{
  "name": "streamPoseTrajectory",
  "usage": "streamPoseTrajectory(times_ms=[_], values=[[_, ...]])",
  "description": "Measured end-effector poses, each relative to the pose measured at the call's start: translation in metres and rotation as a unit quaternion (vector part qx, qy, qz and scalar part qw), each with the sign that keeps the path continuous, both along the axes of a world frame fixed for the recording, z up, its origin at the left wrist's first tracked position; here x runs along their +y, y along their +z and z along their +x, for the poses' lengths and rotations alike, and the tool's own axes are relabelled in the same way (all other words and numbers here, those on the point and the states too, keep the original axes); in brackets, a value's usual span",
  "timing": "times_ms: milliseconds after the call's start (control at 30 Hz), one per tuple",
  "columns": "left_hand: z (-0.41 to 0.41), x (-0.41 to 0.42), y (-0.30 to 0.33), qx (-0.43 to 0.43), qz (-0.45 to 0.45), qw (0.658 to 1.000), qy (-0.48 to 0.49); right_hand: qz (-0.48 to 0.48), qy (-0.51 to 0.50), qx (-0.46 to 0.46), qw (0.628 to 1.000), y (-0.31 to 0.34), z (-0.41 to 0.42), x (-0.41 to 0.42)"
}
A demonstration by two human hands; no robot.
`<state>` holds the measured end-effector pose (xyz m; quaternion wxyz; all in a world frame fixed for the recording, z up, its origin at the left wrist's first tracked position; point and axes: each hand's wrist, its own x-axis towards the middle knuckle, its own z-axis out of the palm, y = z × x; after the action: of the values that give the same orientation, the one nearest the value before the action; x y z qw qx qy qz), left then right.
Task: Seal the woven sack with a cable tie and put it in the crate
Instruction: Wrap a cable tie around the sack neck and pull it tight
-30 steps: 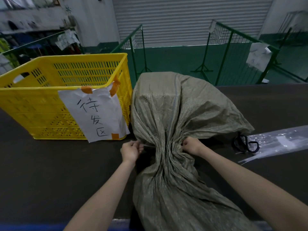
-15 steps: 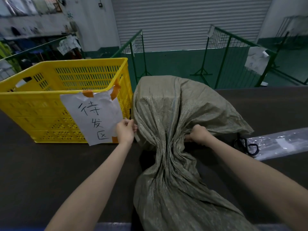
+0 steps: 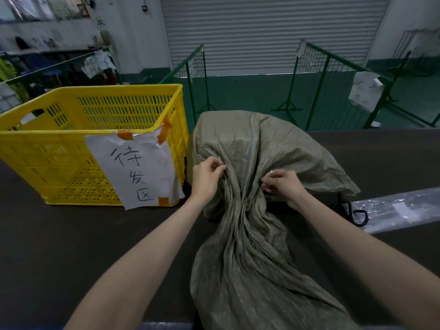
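Observation:
A grey-green woven sack (image 3: 250,148) lies on the dark table, bulging at the far end and cinched into a narrow neck in the middle, with its loose mouth spreading toward me. My left hand (image 3: 207,173) pinches the fabric on the left of the neck. My right hand (image 3: 283,182) grips the folds on the right of the neck. No cable tie is visible around the neck. The yellow slatted crate (image 3: 71,115) stands to the left of the sack, with a white paper sign (image 3: 138,170) taped to its front.
Black scissors (image 3: 354,213) and a clear plastic bag (image 3: 404,208) lie on the table to the right of the sack. Green metal barriers (image 3: 321,75) stand beyond the table's far edge, before a rolling shutter.
Both hands have moved up from the neck onto the sack's fuller part. My left hand swung toward the crate, then returned to the fabric. The sack's far end sits higher.

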<state>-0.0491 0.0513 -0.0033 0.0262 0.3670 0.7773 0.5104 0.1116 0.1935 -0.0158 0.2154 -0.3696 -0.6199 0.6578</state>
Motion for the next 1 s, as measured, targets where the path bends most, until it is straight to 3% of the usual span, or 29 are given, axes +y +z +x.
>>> streamPoseTrajectory(times_ms=[367,600,1000], values=[[0.008,0.005,-0.007,0.178,0.026,0.981,-0.075,0.095,-0.033,0.060,0.993,-0.002,-0.012,-0.017],[0.010,0.018,-0.002,0.036,-0.008,0.990,-0.134,0.034,0.013,0.120,0.992,0.001,-0.016,-0.019],[0.005,0.032,0.008,-0.063,-0.112,0.967,-0.222,-0.119,0.047,0.189,0.974,0.000,-0.016,-0.004]])
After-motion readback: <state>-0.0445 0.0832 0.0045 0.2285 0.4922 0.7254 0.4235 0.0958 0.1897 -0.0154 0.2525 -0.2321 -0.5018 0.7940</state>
